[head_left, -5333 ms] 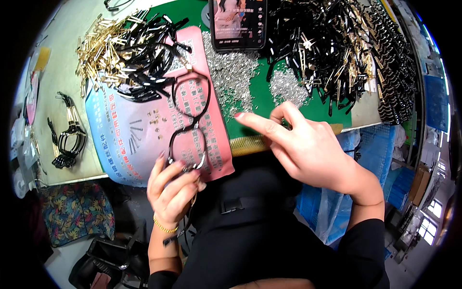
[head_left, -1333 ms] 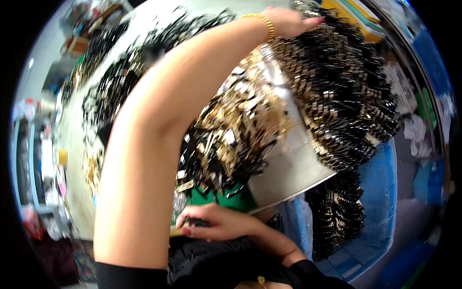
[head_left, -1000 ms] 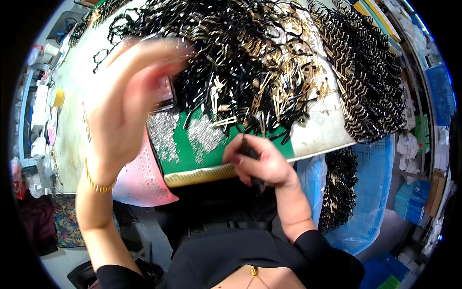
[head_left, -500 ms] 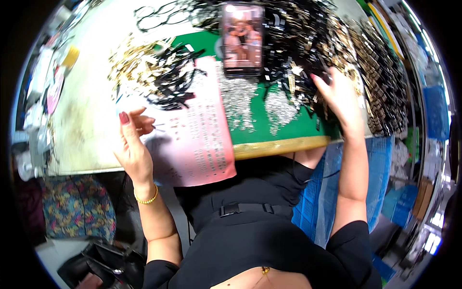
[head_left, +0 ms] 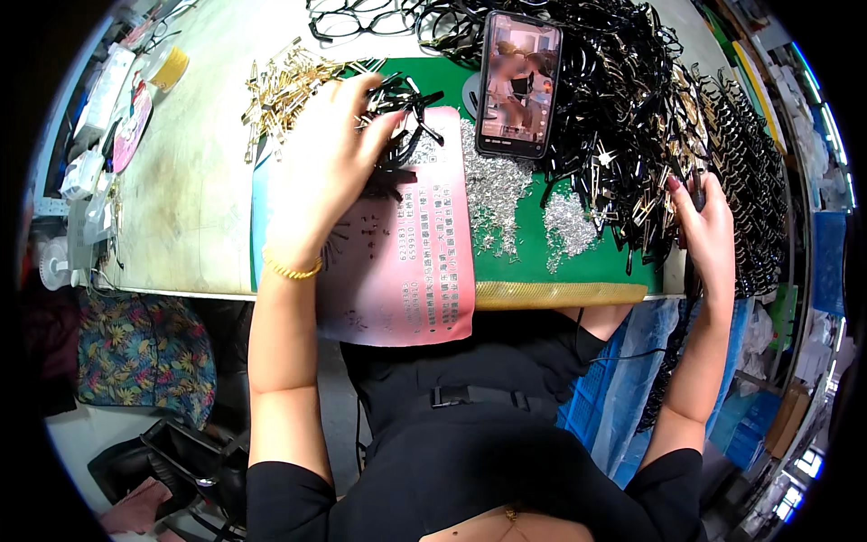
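Note:
My left hand (head_left: 336, 135) reaches over a pile of gold and black spectacle temples (head_left: 280, 90), thumb and forefinger apart; its other fingers are mostly hidden behind the hand. Black temples (head_left: 397, 167) lie under and beside the thumb. At the right, my right hand (head_left: 712, 226) is closed around a dark, slim, rod-like tool (head_left: 696, 194), whose kind I cannot make out. It is beside a large heap of black spectacle frames (head_left: 614, 99) with gold parts. A pink printed sheet (head_left: 397, 271) lies below my left hand, over the table's front edge.
A lit phone (head_left: 519, 86) leans against the black heap. Small silver screw-like pieces (head_left: 495, 194) lie on a green mat (head_left: 537, 262). Black spectacle frames (head_left: 361, 23) lie at the back, near a yellow spool (head_left: 167, 68). Rows of dark frames (head_left: 745, 172) line the far right.
My left hand has moved from beside the sheet, up and right onto the temple pile. My right hand has moved right and down, and now holds the dark tool. The view has shifted.

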Tool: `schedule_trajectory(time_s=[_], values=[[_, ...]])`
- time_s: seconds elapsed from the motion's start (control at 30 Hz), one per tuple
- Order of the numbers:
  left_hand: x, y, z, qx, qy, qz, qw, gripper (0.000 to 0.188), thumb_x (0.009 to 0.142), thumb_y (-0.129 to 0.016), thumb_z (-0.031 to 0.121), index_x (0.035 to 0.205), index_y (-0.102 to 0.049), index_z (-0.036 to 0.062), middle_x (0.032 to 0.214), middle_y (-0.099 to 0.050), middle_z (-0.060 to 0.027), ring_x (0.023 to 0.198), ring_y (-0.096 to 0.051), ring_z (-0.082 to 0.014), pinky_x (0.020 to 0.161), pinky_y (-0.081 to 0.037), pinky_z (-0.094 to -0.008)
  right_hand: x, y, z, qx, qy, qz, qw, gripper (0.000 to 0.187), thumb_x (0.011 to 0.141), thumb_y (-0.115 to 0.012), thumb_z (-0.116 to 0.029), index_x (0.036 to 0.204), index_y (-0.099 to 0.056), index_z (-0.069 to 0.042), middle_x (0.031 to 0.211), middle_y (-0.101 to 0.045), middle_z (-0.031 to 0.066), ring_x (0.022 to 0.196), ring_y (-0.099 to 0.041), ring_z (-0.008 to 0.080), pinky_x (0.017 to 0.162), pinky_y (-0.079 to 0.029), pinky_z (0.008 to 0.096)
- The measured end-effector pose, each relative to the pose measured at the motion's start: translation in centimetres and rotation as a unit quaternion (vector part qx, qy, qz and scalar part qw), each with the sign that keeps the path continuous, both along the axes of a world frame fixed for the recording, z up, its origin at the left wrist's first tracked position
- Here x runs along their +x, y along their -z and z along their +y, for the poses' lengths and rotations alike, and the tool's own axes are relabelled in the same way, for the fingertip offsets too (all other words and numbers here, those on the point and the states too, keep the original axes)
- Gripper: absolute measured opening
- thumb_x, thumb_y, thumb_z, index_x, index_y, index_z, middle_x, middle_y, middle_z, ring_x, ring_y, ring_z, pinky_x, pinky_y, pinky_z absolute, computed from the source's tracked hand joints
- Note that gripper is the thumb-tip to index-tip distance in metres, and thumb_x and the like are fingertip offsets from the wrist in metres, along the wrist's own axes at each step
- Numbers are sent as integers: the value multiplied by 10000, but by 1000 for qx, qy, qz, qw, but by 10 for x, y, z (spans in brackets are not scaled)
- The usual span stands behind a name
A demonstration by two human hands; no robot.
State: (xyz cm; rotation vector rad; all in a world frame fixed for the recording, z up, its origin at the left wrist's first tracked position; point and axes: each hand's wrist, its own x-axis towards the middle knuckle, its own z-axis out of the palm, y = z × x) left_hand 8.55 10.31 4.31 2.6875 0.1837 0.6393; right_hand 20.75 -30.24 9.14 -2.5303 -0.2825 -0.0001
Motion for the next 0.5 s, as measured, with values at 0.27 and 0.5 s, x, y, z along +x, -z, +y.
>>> schedule_trajectory(time_s=[0.27,0.5], values=[[43,23,-9,137,14,72,988,412,921,-689,400,1261,-698,169,1260,-641,-208,1154,-618,-372,987,-496,-438,-80,25,-1,338,-82,267,899,224,986,-699,-180,920,-511,-79,690,-533,-37,491,-488,38,450,-384,195],[5,21,-26,130,60,-26,989,232,845,-675,16,1059,-724,89,1140,-695,-87,1039,-633,-302,923,-510,-421,-99,66,-2,457,-69,336,821,265,943,-745,-121,983,-489,-67,756,-544,-1,507,-510,60,462,-425,215]])
